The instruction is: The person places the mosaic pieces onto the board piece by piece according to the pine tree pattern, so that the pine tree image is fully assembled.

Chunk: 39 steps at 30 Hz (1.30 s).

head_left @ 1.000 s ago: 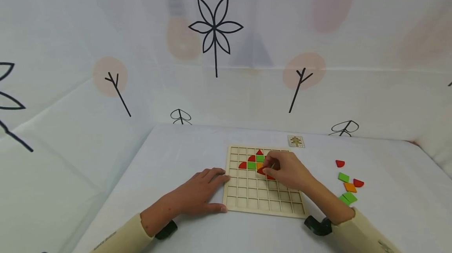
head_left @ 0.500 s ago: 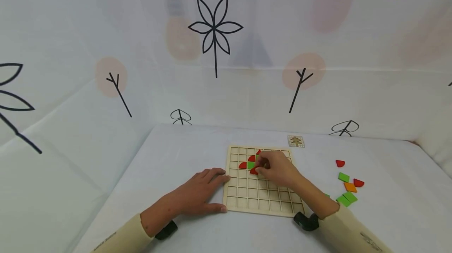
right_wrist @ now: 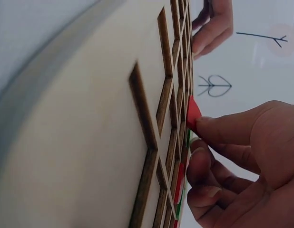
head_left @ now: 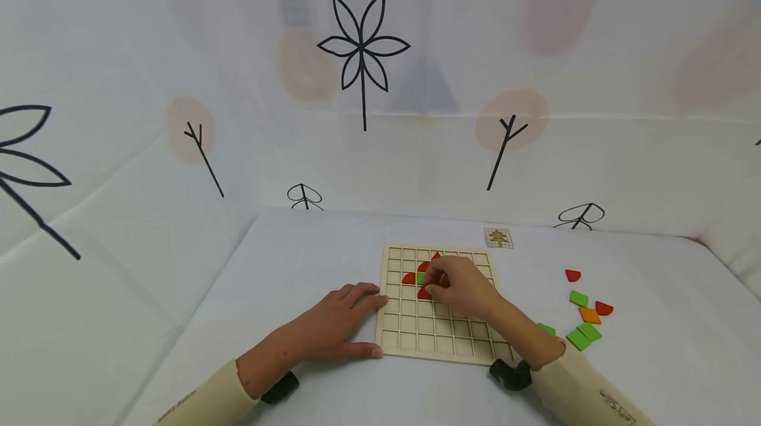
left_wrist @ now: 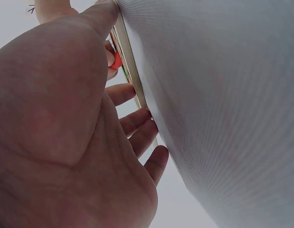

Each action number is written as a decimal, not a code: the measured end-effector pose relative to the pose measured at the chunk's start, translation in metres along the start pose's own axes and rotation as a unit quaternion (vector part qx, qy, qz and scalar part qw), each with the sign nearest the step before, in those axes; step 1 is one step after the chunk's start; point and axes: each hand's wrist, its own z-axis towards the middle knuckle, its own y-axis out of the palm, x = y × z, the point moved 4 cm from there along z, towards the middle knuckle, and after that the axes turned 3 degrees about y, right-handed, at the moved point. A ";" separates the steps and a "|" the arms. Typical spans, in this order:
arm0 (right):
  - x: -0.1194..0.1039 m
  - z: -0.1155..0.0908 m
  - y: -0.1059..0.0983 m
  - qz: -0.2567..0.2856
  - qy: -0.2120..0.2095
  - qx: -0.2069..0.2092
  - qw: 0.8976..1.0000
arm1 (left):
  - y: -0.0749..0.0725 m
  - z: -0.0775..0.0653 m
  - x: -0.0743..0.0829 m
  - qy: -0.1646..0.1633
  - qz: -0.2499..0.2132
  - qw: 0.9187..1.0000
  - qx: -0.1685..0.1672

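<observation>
A wooden grid board [head_left: 407, 323] lies on the white table. My right hand [head_left: 464, 287] is over its upper middle, thumb and fingers pinching a red quarter-round tile [head_left: 425, 292]. In the right wrist view that red tile [right_wrist: 192, 111] stands tilted, its lower edge right at the grid. Beside it on the board sit two more red rounded tiles [head_left: 408, 278], a green square tile [head_left: 421, 278] and the tip of a red triangle tile [head_left: 436, 255]; my hand hides others. My left hand [head_left: 335, 327] rests at the board's left edge, fingers extended, fingertips touching its side [left_wrist: 132, 71].
Loose tiles lie right of the board: a red one [head_left: 573, 275], another red one [head_left: 604, 308], an orange one [head_left: 590, 316] and several green ones [head_left: 579, 298]. Behind the board is a small card with a tree pattern [head_left: 498, 238]. A printed cloth wall [head_left: 386, 168] rises behind the table.
My right hand has moved left across the board with the red tile, then settled slightly lower. More loose tiles show beside the right forearm. The left hand has stayed put.
</observation>
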 end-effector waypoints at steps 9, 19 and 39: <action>-0.002 -0.002 0.001 -0.003 -0.020 0.001 1.000 | 0.001 -0.002 0.000 0.002 0.000 1.000 0.000; 0.001 -0.006 -0.003 -0.016 -0.010 0.013 1.000 | 0.001 0.000 -0.001 0.003 0.004 1.000 -0.001; 0.027 -0.057 -0.038 -0.050 0.018 0.058 0.997 | 0.001 0.001 -0.001 -0.002 0.006 1.000 -0.005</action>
